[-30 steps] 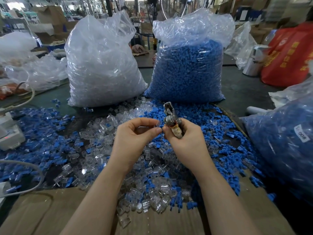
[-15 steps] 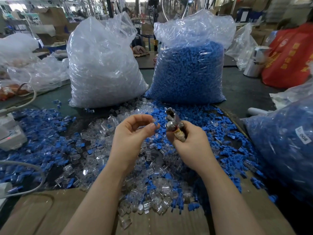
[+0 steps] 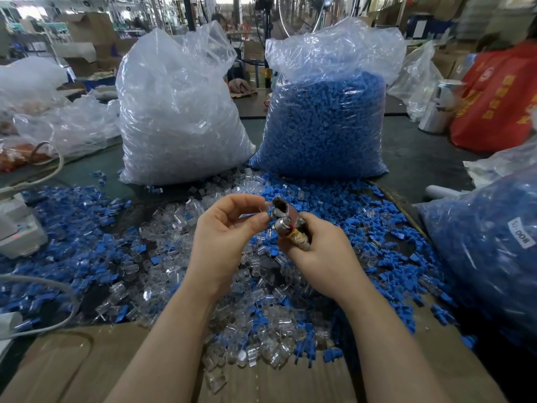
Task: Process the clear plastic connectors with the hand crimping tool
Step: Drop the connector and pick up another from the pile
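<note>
My right hand grips a small metal crimping tool, its jaw end pointing up and to the left. My left hand is raised beside it, thumb and forefinger pinched together right at the tool's jaw; a small clear connector seems to sit between the fingertips, too small to see plainly. Below both hands, a heap of clear plastic connectors mixed with blue caps lies spread over the table.
A big bag of clear connectors and a big bag of blue caps stand behind the heap. Another bag of blue parts is at the right. Cardboard covers the near edge. A white device and cables lie left.
Half a second ago my left hand was a little apart from the tool; it has since come back to the jaw. The right hand keeps its grip on the tool.
</note>
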Available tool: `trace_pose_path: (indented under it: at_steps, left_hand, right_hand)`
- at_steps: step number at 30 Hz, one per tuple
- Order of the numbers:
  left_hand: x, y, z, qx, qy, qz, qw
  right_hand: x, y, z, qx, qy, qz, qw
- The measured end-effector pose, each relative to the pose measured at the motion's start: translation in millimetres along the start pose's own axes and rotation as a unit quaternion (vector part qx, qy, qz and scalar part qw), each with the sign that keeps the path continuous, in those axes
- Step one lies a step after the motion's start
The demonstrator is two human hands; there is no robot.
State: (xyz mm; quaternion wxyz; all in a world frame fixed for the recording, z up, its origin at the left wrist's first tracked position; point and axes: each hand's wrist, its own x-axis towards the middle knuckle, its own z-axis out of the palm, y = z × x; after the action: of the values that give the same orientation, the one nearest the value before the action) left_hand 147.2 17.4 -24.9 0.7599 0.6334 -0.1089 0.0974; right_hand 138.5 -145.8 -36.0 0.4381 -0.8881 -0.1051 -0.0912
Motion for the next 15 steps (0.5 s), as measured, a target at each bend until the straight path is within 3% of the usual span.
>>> trace_pose_path:
  at_steps: [15]
  left_hand:
    - [-2.1, 3.8, 1.5, -0.006, -0.005, -0.006, 1.0]
  right_hand:
    - [-1.4, -1.5, -0.8, -0.101, 0.02, -0.021, 0.994]
